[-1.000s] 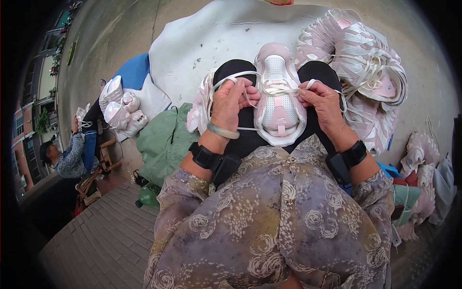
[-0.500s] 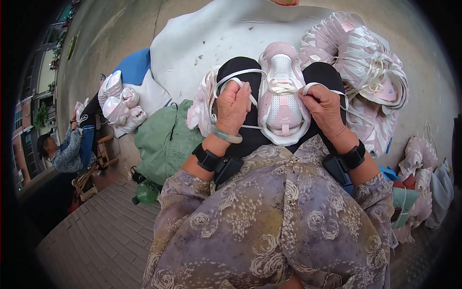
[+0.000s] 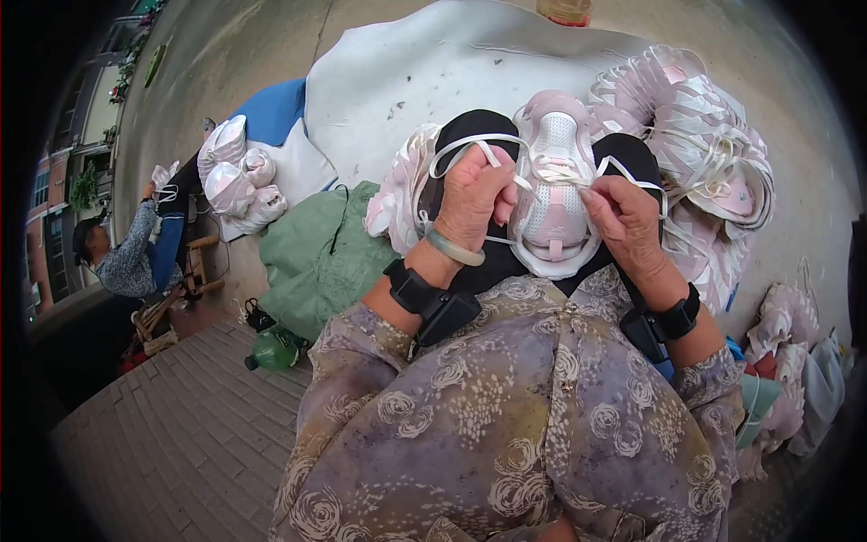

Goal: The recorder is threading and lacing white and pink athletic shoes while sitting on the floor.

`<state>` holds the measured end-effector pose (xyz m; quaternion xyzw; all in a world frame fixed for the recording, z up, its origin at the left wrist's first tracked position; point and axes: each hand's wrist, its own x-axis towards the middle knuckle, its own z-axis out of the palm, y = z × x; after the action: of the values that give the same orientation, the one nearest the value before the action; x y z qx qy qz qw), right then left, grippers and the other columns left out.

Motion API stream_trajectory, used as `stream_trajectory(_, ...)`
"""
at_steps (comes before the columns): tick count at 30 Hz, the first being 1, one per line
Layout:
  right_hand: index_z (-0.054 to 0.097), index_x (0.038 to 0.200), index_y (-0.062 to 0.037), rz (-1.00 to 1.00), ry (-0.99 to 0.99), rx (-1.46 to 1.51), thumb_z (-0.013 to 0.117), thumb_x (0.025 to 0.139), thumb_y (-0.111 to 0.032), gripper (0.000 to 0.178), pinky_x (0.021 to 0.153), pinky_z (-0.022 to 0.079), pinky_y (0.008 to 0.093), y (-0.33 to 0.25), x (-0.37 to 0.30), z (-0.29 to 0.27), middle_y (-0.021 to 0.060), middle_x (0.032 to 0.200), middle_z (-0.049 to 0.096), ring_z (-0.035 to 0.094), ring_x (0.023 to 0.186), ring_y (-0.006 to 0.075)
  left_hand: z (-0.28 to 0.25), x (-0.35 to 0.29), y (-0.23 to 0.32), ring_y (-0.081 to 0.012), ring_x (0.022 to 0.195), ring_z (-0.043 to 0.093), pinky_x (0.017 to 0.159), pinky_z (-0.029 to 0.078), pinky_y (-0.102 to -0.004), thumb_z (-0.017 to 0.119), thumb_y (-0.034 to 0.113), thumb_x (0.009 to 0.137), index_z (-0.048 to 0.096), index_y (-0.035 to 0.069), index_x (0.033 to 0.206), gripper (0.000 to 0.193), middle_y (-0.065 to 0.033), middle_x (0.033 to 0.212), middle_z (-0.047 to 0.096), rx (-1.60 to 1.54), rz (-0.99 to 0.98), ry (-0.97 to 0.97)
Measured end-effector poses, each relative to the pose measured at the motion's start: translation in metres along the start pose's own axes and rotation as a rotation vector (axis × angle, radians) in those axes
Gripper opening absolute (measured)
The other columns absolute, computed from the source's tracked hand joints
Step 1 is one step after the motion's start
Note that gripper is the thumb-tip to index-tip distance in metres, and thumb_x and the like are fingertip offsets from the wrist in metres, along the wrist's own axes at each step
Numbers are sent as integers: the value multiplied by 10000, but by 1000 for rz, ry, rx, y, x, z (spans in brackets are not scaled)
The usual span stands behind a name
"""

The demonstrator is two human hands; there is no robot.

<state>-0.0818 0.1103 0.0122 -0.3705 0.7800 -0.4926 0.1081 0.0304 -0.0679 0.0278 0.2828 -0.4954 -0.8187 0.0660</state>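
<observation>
A pink and white shoe upper lies across my black-clad thighs, its perforated white tongue facing up. White lace crosses over its middle and loops out to both sides. My left hand is closed on the lace at the upper's left edge, the white strand showing above and beside the fingers. On the other side, my right hand pinches the lace between thumb and forefinger, close to the lacing. A loop passes from there over my right thigh. I wear a pale bangle and dark wrist devices.
Bundled pink and white uppers are heaped to the right, with more beside my left thigh. A white sheet spreads ahead. At left are a green sack, a green bottle and a seated person holding a white piece.
My left hand has moved in toward the upper, bringing the lace with it. My right hand stays pinched near the lacing. The whole view has shifted slightly.
</observation>
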Motion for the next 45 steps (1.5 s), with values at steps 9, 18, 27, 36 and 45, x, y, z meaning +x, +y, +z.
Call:
stream_trajectory(9, 574, 775, -58, -211, -155, 2, 624, 763, -198, 150, 545, 434, 359, -18, 5, 24, 104, 655, 550, 562, 610, 291, 9, -11, 1, -58, 453, 485, 397, 363, -167, 523, 176, 869, 514, 64, 933, 129, -16, 632, 543, -48, -62, -76)
stream_trajectory(18, 545, 705, -74, -302, -292, -231, 594, 782, -200, 156, 537, 425, 380, -16, 11, 22, 100, 639, 547, 557, 604, 295, 3, -11, -10, -51, 412, 472, 363, 363, -176, 565, 104, 816, 574, 4, 781, 106, -25, 592, 552, 206, -34, -48)
stream_trajectory(27, 578, 777, -1, 101, -39, 131, 576, 840, -122, 136, 492, 368, 221, 11, 3, -1, 29, 565, 474, 430, 527, 76, -3, 8, -24, -40, 410, 442, 360, 329, -172, 547, 142, 832, 558, 60, 769, 104, 6, 588, 535, 373, 6, 123)
stream_trajectory(36, 593, 823, 8, 231, 3, 214, 569, 853, -123, 137, 518, 361, 205, 29, -10, -6, -6, 602, 488, 419, 571, 54, -1, 12, -34, -118, 402, 502, 378, 385, -262, 535, 71, 780, 565, 6, 728, 89, -56, 534, 550, 490, 141, 196)
stream_trajectory(45, 584, 838, -2, 193, 45, 174, 576, 847, -110, 108, 533, 364, 202, 31, -10, -7, -28, 649, 498, 431, 587, 52, -5, 23, -17, -74, 443, 452, 417, 354, -242, 602, 158, 796, 558, 24, 684, 180, -2, 498, 496, 932, 167, 71)
